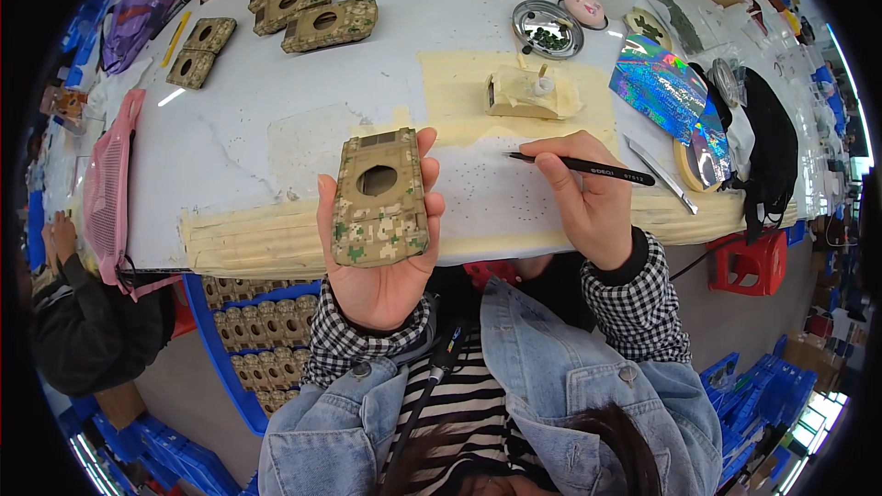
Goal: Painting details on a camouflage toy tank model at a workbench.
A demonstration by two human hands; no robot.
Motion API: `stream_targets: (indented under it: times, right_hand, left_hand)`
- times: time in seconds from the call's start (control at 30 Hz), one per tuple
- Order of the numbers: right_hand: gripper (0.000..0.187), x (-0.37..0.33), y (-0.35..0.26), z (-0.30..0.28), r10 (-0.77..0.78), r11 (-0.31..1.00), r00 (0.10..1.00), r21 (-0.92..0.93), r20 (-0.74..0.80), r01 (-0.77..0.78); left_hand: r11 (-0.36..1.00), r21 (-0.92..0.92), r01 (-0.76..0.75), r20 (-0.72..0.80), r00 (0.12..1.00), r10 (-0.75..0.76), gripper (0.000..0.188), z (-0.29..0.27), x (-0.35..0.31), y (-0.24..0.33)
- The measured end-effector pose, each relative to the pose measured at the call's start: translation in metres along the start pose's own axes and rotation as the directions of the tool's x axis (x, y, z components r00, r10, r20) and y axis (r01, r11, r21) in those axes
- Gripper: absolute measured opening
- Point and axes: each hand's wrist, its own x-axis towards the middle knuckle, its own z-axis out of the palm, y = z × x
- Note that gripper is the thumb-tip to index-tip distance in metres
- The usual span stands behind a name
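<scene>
My left hand (380, 289) holds a toy tank hull (375, 237) from below, its fingers wrapped round the sides. The hull is painted in pixel camouflage of tan, green and brown, with a round hole in its top. Between the thumb and fingers of my right hand (588, 207) is a pair of slim black tweezers (597, 168), tip pointing left. The tweezers are apart from the hull, above a white sheet (501, 193) sprinkled with tiny dark specks.
More camouflaged hulls (331, 26) stand at the far left. A tape-covered block (528, 94), a round dish of dark bits (548, 29), holographic sheets (657, 83) and a knife (661, 174) lie toward the right. A blue crate (220, 358) of hulls sits below the table's edge.
</scene>
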Motion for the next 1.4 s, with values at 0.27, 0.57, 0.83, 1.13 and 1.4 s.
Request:
stream_targets:
  times: [0.27, 0.57, 0.83, 1.13, 1.4]
  right_hand:
    - [0.013, 0.0006, -0.0014, -0.0003, -0.004, 1.0, 1.0, -0.015, 0.007, 0.004]
    - [0.012, -0.0004, 0.0008, 0.0005, -0.003, 1.0, 1.0, -0.002, 0.006, 0.003]
    - [0.012, 0.0007, -0.0015, 0.0001, -0.013, 1.0, 1.0, 0.01, 0.003, 0.013]
    - [0.012, -0.0001, 0.0004, 0.0005, -0.013, 1.0, 1.0, 0.02, 0.013, 0.013]
    - [0.012, 0.0002, -0.0014, -0.0021, -0.031, 1.0, 1.0, -0.001, 0.0, 0.031]
  left_hand:
    - [1.0, 0.002, -0.006, -0.003, 1.0, 0.006, 0.074, 0.0005, -0.0005, -0.0004]
    - [1.0, 0.004, -0.009, -0.007, 1.0, 0.009, 0.074, 0.0004, -0.0004, -0.0007]
    - [1.0, -0.01, -0.003, 0.0, 1.0, 0.003, 0.075, 0.0021, 0.0001, -0.0011]
    - [0.999, -0.029, 0.014, 0.028, 1.0, -0.013, 0.077, 0.0011, 0.0012, -0.0004]
    - [0.999, -0.039, 0.035, 0.047, 0.998, -0.033, 0.08, 0.0018, 0.0018, 0.0007]
